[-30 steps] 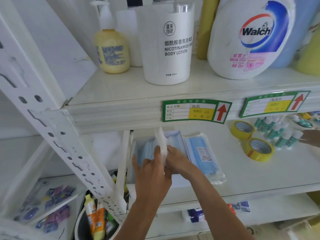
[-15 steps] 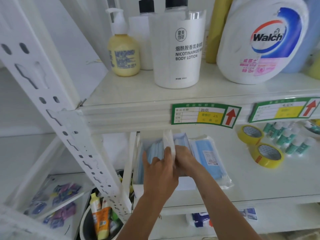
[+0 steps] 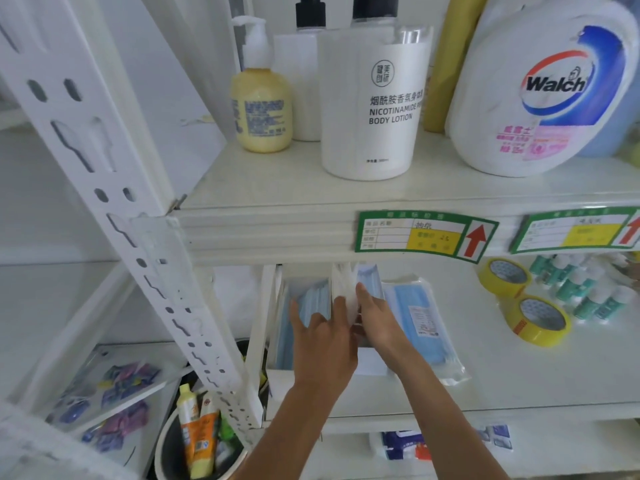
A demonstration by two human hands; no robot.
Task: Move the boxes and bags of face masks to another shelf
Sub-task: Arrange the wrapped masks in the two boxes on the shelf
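Note:
An open white box of blue face masks [image 3: 304, 299] sits at the left end of the middle shelf [image 3: 519, 382]. Its white lid flap [image 3: 343, 285] stands upright. My left hand [image 3: 322, 337] rests on the masks with its fingertips against the flap. My right hand [image 3: 374, 317] pinches the flap from the right side. A second white box [image 3: 370, 278] lies just behind my right hand, mostly hidden. A clear bag of blue masks [image 3: 420, 320] lies flat to the right of the boxes.
Two yellow tape rolls [image 3: 536, 320] and several small green-capped bottles [image 3: 585, 289] occupy the right of the same shelf. Lotion bottles [image 3: 370, 109] and a Walch jug [image 3: 547, 88] stand on the shelf above. A white slotted upright [image 3: 114, 209] crosses the left. A bin of tubes [image 3: 197, 441] sits below.
The view has shifted left and closer. Both hands stay at the box flap, having reached slightly deeper under the upper shelf.

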